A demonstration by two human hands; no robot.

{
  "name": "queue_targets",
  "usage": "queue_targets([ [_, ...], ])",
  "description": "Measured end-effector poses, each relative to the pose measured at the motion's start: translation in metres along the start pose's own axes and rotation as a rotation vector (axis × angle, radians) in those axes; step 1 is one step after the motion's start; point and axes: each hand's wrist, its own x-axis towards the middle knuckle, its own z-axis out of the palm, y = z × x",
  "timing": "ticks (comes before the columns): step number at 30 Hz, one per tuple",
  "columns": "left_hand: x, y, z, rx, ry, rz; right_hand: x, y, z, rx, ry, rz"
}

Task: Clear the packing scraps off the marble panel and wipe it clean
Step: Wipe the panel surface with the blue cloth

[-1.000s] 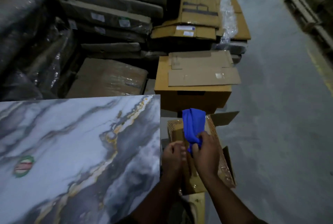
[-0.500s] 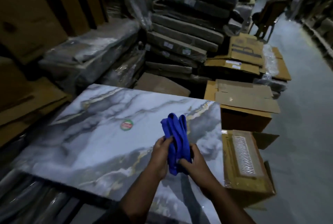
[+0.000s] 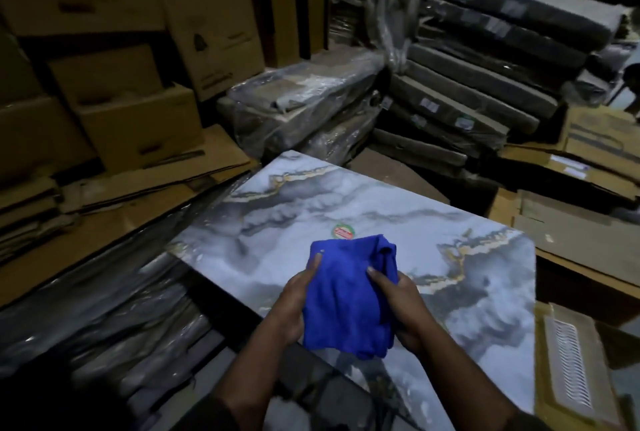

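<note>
A grey-and-white marble panel (image 3: 277, 222) with gold veins lies flat in front of me, a small round green-and-red sticker (image 3: 343, 231) near its middle. I hold a blue cloth (image 3: 346, 299) bunched over the panel's near edge. My left hand (image 3: 294, 306) grips the cloth's left side and my right hand (image 3: 401, 306) grips its right side. The cloth hangs above the surface and hides part of the panel beneath it. No loose scraps show on the panel's visible surface.
Flattened cardboard (image 3: 114, 198) and boxes pile up on the left. Plastic-wrapped panels (image 3: 298, 101) and a stack of dark wrapped slabs (image 3: 485, 77) stand behind. An open carton with a white ribbed insert (image 3: 568, 365) sits at the right. Dark wrapped bundles (image 3: 104, 319) lie below left.
My view has swung left from the cartons to the panel. Both hands carried the cloth over the panel and spread it from a narrow twist into a wider bunch.
</note>
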Motion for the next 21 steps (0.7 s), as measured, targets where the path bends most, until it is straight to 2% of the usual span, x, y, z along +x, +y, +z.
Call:
queue_targets([
  [2,0.004,0.002,-0.014,0.061,0.000,0.069,0.011,-0.002,0.017,0.021,-0.086,0.037],
  [5,0.005,0.017,-0.038,0.101,0.158,0.138,0.038,0.000,0.037,-0.006,-0.113,0.082],
  [8,0.006,0.036,-0.068,0.105,0.212,0.166,0.062,0.004,0.053,0.015,-0.172,0.133],
  [10,0.005,0.041,-0.084,0.043,0.259,0.171,0.070,0.008,0.064,0.080,-0.280,0.211],
  [12,0.001,0.042,-0.093,-0.052,0.242,0.180,0.072,0.010,0.075,0.133,-0.443,0.305],
  [14,-0.005,0.042,-0.103,-0.074,0.219,0.179,0.078,0.016,0.086,0.057,-0.536,0.339],
  [17,-0.008,0.043,-0.131,-0.001,0.194,0.171,0.088,0.021,0.101,-0.018,-0.509,0.302],
  [21,0.001,0.069,-0.155,-0.174,0.273,0.181,0.099,0.007,0.129,0.005,-0.519,0.242],
])
